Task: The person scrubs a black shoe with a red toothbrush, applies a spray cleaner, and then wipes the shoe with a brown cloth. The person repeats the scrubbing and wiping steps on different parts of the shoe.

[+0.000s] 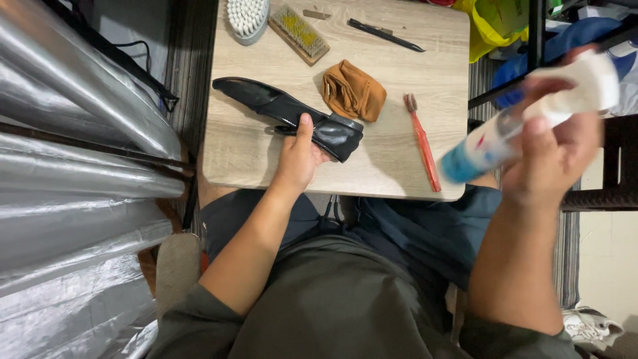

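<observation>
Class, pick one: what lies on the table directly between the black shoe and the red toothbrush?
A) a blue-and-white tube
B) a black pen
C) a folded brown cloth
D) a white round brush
C: the folded brown cloth lies between the black shoe and the red toothbrush on the table.

Even bright light, soft shadows, glare on silver sheeting [73, 133], motion-blurred raised right hand [555, 156]

white and blue tube [525, 126] at right, yellow bag [495, 23] top right
</observation>
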